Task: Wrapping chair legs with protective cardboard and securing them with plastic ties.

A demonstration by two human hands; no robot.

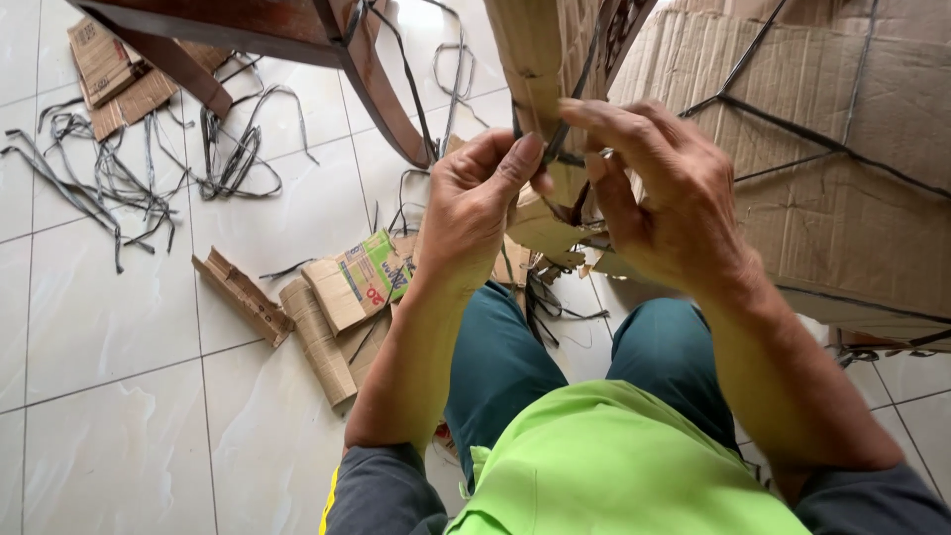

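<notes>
Here, far left on the white tiled floor (109, 396): a tangle of cut black strapping (119, 178) and cardboard scraps (104, 69). Nearer centre, more torn cardboard pieces (332, 307) lie flat, and a dark wooden chair leg (381, 94) slants down from above. The left hand (475, 208) has fingers curled together with the thumb pressed to the black strap (560, 134), which runs down the cardboard-wrapped leg (530, 59) just in front of the knees. The right hand (664, 193) pinches the same strap between thumb and forefinger, other fingers bent in. At right, a big cardboard-wrapped bundle (842, 129) is crossed by more straps. The strap looks thin, stiff-springy, slick and probably sharp-edged; best gripped flat near the crossing. The cardboard looks light and tears easily.
</notes>
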